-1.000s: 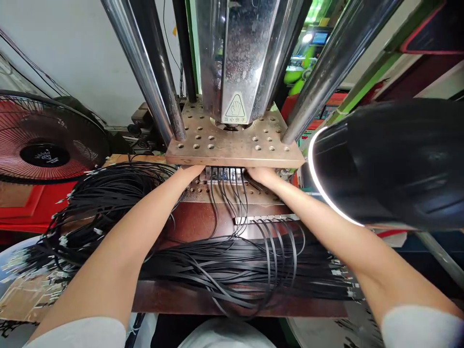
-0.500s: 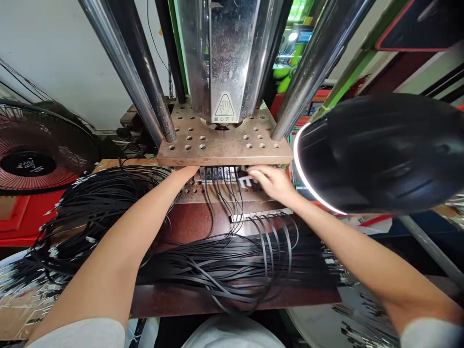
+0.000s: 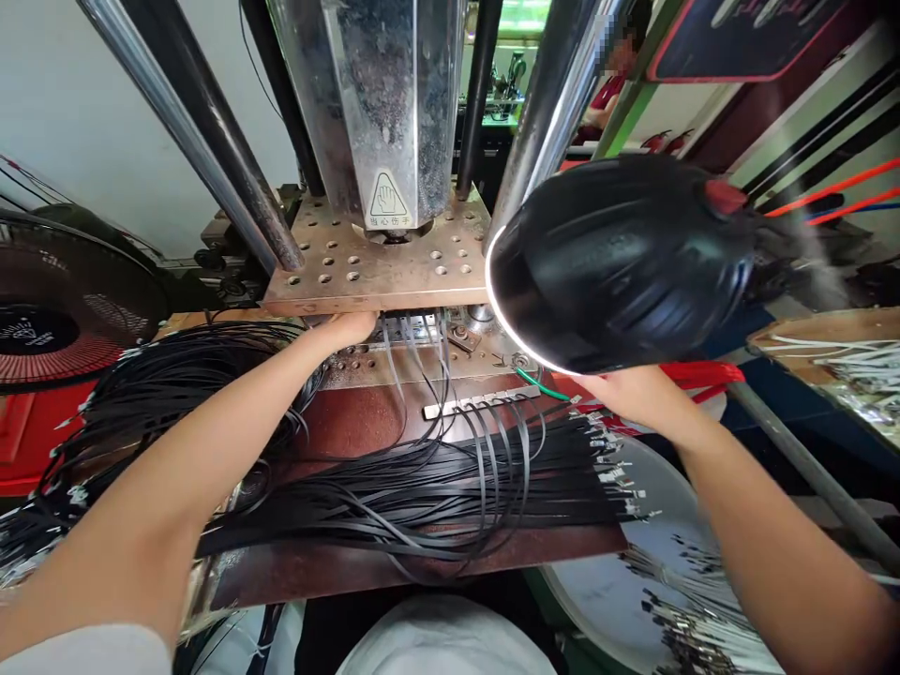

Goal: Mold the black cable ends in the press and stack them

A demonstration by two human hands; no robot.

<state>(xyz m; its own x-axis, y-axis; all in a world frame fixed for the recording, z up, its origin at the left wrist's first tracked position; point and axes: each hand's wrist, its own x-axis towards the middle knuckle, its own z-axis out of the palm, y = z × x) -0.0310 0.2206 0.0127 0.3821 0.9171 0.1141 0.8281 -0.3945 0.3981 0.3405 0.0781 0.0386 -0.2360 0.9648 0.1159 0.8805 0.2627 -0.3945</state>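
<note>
My left hand (image 3: 355, 328) reaches to the press's upper plate (image 3: 380, 291), at the left of the metal mould (image 3: 422, 330). Its fingers are mostly hidden under the plate edge. Several thin black cables (image 3: 422, 375) run out of the mould towards me. My right hand (image 3: 629, 389) is behind the black round lamp (image 3: 625, 272), which covers its fingers, so whatever it holds is out of sight. Near it lies a curved green handle (image 3: 541, 382) of a small tool. A slotted metal bar (image 3: 440, 409) holds further cable ends on the brown board (image 3: 358, 417).
Bundled black cables (image 3: 422, 497) lie across the board; another heap (image 3: 175, 384) is at the left. A fan (image 3: 56, 309) stands far left. Steel columns (image 3: 203, 131) flank the press. A white tub (image 3: 591, 562) with cable ends sits lower right. One person (image 3: 608, 94) is in the background.
My right hand has moved from the mould's right side rightwards behind the lamp. The small white toothed piece near its fingers is no longer visible there. My left hand stays at the mould; the view has shifted right.
</note>
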